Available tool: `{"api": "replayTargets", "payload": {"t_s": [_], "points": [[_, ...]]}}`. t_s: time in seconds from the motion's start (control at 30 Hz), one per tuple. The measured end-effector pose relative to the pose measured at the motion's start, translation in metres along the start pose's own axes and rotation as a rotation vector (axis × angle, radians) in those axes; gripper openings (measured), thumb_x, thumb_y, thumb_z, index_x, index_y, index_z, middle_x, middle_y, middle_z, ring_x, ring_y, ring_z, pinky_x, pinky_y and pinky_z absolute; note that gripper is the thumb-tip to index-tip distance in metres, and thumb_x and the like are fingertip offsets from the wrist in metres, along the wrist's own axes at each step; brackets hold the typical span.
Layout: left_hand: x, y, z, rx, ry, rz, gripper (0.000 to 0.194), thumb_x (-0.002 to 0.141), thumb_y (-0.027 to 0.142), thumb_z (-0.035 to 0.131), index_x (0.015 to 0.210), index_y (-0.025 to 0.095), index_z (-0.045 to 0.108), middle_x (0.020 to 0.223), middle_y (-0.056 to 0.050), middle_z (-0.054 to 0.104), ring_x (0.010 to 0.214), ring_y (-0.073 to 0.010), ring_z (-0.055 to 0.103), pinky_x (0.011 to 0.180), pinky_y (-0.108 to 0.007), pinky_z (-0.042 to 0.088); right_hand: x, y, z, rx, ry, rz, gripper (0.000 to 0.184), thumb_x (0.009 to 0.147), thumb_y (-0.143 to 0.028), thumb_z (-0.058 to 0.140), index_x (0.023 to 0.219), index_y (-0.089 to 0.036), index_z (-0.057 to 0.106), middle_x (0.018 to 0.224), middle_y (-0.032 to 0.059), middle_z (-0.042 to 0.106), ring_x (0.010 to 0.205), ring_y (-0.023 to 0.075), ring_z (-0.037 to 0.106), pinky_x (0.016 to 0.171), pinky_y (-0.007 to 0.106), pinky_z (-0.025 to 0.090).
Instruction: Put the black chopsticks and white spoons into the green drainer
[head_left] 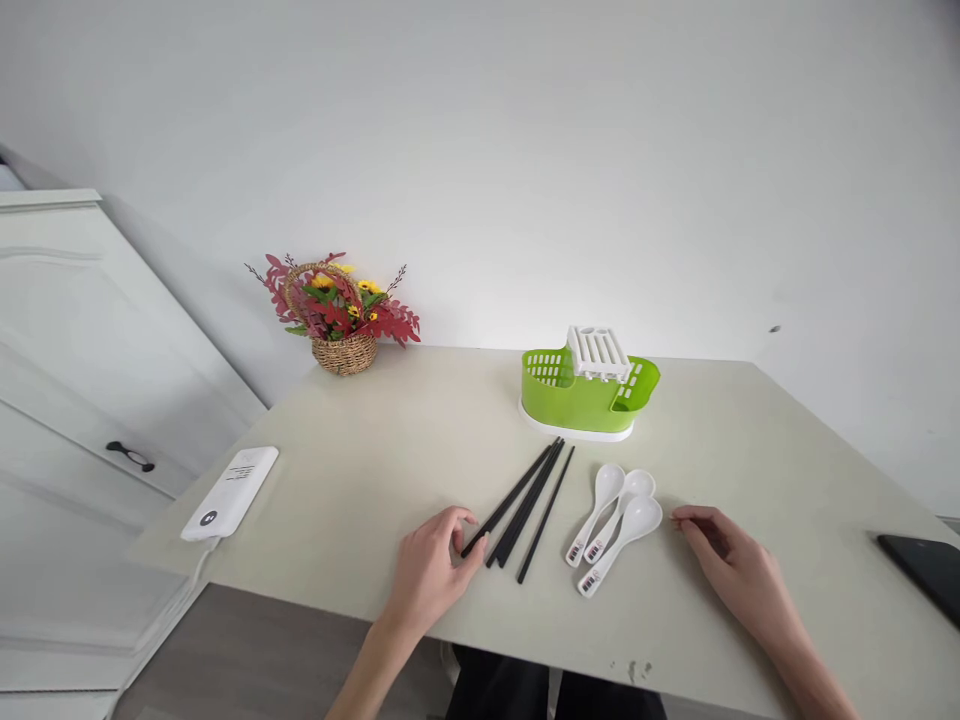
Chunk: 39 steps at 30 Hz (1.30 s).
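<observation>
Left grip (pixel 436 560) at the near ends of black chopsticks (pixel 531 503), in front of the green caddy (pixel 562 402)

Left grip narrow, thumb and forefinger about the leftmost stick's near end; impossible to tell whether actually pinching. Chopsticks fanned on the bench (pixel 405 450), far ends just short of the caddy, near ends toward the left grip. Right grip (pixel 739 572) on the bench, in front of the caddy and to its right, fingers loosely curled; unclear whether fingertips touching. Three white spoons (pixel 639 517) before the caddy, between chopsticks and right grip.
</observation>
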<state>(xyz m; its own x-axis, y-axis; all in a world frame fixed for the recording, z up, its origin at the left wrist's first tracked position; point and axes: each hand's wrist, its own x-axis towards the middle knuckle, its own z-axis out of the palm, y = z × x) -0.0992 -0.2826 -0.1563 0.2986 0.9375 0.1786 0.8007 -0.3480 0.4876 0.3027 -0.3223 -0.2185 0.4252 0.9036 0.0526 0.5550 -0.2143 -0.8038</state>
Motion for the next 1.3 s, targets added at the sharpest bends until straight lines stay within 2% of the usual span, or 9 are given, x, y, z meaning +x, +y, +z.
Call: {"api": "replayTargets", "payload": {"t_s": [0.17, 0.33, 0.5, 0.63, 0.87, 1.03, 1.3], "points": [[-0.001, -0.001, 0.003, 0.035, 0.100, 0.032, 0.015, 0.100, 0.040, 0.054, 0.106, 0.026, 0.058, 0.095, -0.002, 0.065, 0.074, -0.0181, 0.066, 0.060, -0.027, 0.049, 0.000, 0.000, -0.001, -0.003, -0.007, 0.003, 0.035, 0.090, -0.056, 0.054, 0.105, -0.029, 0.071, 0.108, 0.0024, 0.078, 0.100, 0.0252, 0.072, 0.081, 0.034, 0.053], [0.005, -0.005, 0.009, 0.047, 0.163, 0.085, 0.015, 0.101, 0.038, 0.057, 0.110, 0.026, 0.057, 0.103, -0.005, 0.065, 0.092, -0.0239, 0.068, 0.077, -0.036, 0.057, 0.001, 0.001, 0.000, -0.020, -0.009, 0.009, 0.034, 0.090, -0.056, 0.054, 0.105, -0.030, 0.070, 0.109, 0.0012, 0.078, 0.101, 0.0244, 0.072, 0.083, 0.034, 0.053], [0.014, 0.004, 0.018, 0.034, 0.221, 0.143, 0.022, 0.103, 0.036, 0.057, 0.121, 0.024, 0.055, 0.120, -0.012, 0.061, 0.116, -0.0307, 0.061, 0.096, -0.050, 0.054, 0.001, 0.000, -0.001, -0.023, -0.006, 0.002, 0.036, 0.088, -0.057, 0.054, 0.105, -0.030, 0.070, 0.110, 0.0019, 0.078, 0.100, 0.0248, 0.072, 0.081, 0.034, 0.053], [0.015, 0.013, 0.029, 0.002, 0.236, 0.135, 0.031, 0.106, 0.034, 0.052, 0.134, 0.024, 0.048, 0.138, -0.017, 0.052, 0.135, -0.0338, 0.051, 0.104, -0.053, 0.052, 0.001, -0.002, -0.001, -0.026, -0.002, 0.005, 0.037, 0.088, -0.058, 0.054, 0.104, -0.029, 0.071, 0.109, 0.0024, 0.078, 0.097, 0.0244, 0.072, 0.080, 0.034, 0.054], [0.025, 0.013, 0.043, 0.110, 0.203, 0.186, 0.034, 0.107, 0.032, 0.047, 0.139, 0.021, 0.045, 0.142, -0.018, 0.052, 0.141, -0.0379, 0.046, 0.109, -0.060, 0.047, 0.001, -0.001, -0.001, -0.019, -0.014, 0.014, 0.037, 0.089, -0.058, 0.054, 0.108, -0.030, 0.070, 0.111, 0.0015, 0.077, 0.098, 0.0231, 0.072, 0.081, 0.033, 0.054], [0.037, 0.013, 0.048, 0.113, 0.207, 0.214, 0.030, 0.108, 0.028, 0.044, 0.137, 0.021, 0.045, 0.141, -0.017, 0.053, 0.140, -0.0368, 0.047, 0.109, -0.059, 0.046, 0.001, -0.002, -0.001, -0.025, -0.011, 0.014, 0.038, 0.089, -0.059, 0.054, 0.107, -0.030, 0.070, 0.110, 0.0017, 0.077, 0.094, 0.0225, 0.072, 0.078, 0.033, 0.054], [0.053, 0.015, 0.050, 0.086, 0.192, 0.256, 0.026, 0.104, 0.023, 0.048, 0.130, 0.022, 0.049, 0.137, -0.015, 0.055, 0.136, -0.0331, 0.050, 0.106, -0.054, 0.049, 0.001, 0.000, 0.000, -0.015, -0.008, 0.001, 0.036, 0.089, -0.056, 0.055, 0.106, -0.029, 0.071, 0.110, 0.0027, 0.078, 0.097, 0.0234, 0.072, 0.076, 0.032, 0.054]]}}
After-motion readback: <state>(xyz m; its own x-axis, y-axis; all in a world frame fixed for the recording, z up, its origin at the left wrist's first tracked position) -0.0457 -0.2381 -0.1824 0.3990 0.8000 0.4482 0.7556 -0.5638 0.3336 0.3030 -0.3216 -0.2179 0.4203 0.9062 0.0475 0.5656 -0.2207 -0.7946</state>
